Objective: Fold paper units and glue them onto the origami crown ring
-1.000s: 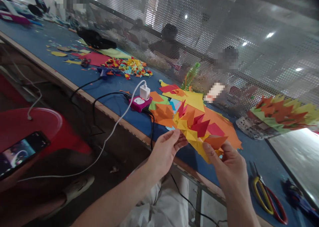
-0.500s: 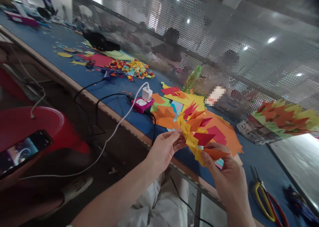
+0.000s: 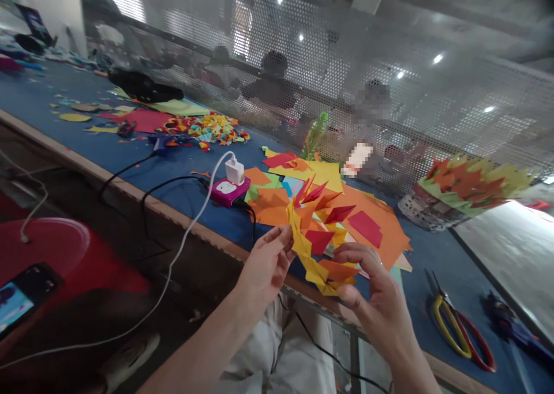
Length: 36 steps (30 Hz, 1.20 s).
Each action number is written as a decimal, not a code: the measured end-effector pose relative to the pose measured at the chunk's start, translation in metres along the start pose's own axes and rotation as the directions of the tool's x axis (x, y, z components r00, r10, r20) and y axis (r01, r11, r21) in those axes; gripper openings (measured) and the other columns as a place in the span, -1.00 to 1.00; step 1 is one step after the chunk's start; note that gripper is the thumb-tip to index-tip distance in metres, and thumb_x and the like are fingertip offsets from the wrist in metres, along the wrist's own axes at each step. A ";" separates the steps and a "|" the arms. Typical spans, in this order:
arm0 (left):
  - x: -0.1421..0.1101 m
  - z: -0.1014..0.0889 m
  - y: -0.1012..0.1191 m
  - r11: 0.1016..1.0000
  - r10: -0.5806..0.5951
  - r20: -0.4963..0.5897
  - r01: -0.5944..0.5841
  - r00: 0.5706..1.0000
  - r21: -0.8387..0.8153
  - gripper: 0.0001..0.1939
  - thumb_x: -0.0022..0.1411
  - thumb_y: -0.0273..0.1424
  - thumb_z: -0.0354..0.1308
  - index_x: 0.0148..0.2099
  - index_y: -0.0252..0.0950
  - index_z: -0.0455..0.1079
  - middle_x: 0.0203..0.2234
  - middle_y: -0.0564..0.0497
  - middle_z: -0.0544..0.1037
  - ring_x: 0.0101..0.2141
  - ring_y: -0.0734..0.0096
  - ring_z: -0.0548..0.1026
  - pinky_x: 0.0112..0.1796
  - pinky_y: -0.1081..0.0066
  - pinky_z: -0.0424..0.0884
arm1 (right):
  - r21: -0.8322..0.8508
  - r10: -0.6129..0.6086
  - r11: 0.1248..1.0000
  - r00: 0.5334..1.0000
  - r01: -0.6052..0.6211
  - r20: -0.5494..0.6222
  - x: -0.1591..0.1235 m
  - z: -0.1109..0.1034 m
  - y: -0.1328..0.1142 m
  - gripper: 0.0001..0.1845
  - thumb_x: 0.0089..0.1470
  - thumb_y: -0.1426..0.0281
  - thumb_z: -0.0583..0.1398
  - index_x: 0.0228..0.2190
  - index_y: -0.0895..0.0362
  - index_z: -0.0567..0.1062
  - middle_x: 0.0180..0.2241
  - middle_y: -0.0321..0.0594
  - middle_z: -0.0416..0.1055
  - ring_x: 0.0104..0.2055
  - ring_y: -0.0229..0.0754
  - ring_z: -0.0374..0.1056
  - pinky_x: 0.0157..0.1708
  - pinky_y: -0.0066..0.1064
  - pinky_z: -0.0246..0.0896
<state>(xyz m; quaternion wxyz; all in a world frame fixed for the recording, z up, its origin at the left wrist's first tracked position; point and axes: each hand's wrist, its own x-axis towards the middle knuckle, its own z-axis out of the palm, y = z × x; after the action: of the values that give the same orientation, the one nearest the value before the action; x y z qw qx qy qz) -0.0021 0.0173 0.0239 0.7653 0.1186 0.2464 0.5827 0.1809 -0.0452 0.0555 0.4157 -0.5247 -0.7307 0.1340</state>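
Above the front of the table I hold a curved chain of folded paper (image 3: 315, 270), with a yellow base and red and orange points. My left hand (image 3: 270, 261) pinches its left side between thumb and fingers. My right hand (image 3: 374, 284) is bent around its lower right end, the thumb at the yellow base and the fingers by an orange point. Just behind the chain lie orange paper sheets (image 3: 385, 226) and a red paper piece (image 3: 366, 228).
A magenta power socket (image 3: 229, 192) with a white charger (image 3: 234, 171) sits left, its cables hanging over the edge. Pliers (image 3: 461, 325) and a blue tool (image 3: 511, 319) lie right. Behind are a folded-paper basket (image 3: 437, 203), paper scraps (image 3: 216, 127) and a perforated metal screen (image 3: 194, 42).
The paper chain has bent into a tighter curve, its right end coming lower and nearer. My right hand has shifted left and down with it. The view has turned slightly right.
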 end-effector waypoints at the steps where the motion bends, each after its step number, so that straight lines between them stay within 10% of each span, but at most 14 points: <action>1: 0.001 0.000 0.002 1.000 0.002 -0.009 -0.002 1.000 0.000 -0.83 0.13 -0.48 0.44 -0.35 -0.34 0.49 -0.46 0.06 0.61 -0.48 0.56 0.57 -0.43 0.62 0.48 | 0.006 0.022 1.000 1.000 -0.022 -0.013 0.000 -0.003 0.001 -0.57 0.22 -0.10 0.17 -0.17 -0.03 0.52 -0.07 -0.22 0.50 0.03 -0.07 0.39 0.01 -0.29 0.26; 10: 0.007 0.006 0.011 0.998 -0.052 -0.111 0.055 0.992 0.024 -0.74 0.37 -0.59 0.13 -0.41 -0.39 0.45 -0.52 -0.02 0.54 -0.50 0.49 0.56 -0.42 0.53 0.54 | -0.120 0.312 0.940 0.946 -0.321 -0.085 0.011 -0.015 0.051 -0.55 0.31 0.01 0.09 -0.01 0.05 0.47 -0.02 -0.11 0.52 -0.03 -0.05 0.44 -0.17 -0.28 0.33; 20: 0.031 0.009 0.029 0.987 -0.105 -0.156 0.122 0.982 0.106 -0.81 0.43 -0.31 0.19 -0.09 -0.37 0.44 -0.31 0.04 0.53 -0.41 0.50 0.51 -0.39 0.44 0.52 | 0.033 0.327 0.943 0.941 -0.331 0.089 -0.010 0.005 0.055 -0.45 0.32 0.00 0.06 0.21 -0.02 0.33 0.06 -0.09 0.53 0.10 -0.06 0.47 0.09 -0.14 0.38; 36: 0.042 0.011 0.062 0.866 0.123 -0.176 -0.019 0.977 0.499 -0.80 0.40 -0.35 0.23 -0.02 -0.37 0.48 -0.16 -0.06 0.61 -0.23 0.36 0.61 -0.20 0.28 0.60 | 0.079 0.280 0.954 0.954 -0.289 0.104 -0.026 0.007 0.061 -0.55 0.33 0.05 0.07 0.17 -0.14 0.37 0.11 -0.21 0.48 0.17 -0.03 0.40 0.16 -0.02 0.33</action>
<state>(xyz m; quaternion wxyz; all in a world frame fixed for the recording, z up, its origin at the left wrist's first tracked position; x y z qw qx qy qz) -0.0400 0.0761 0.0520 0.6582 0.2599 0.4590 0.5371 0.2184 -0.0413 -0.0001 0.3824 -0.5978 -0.6586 0.2504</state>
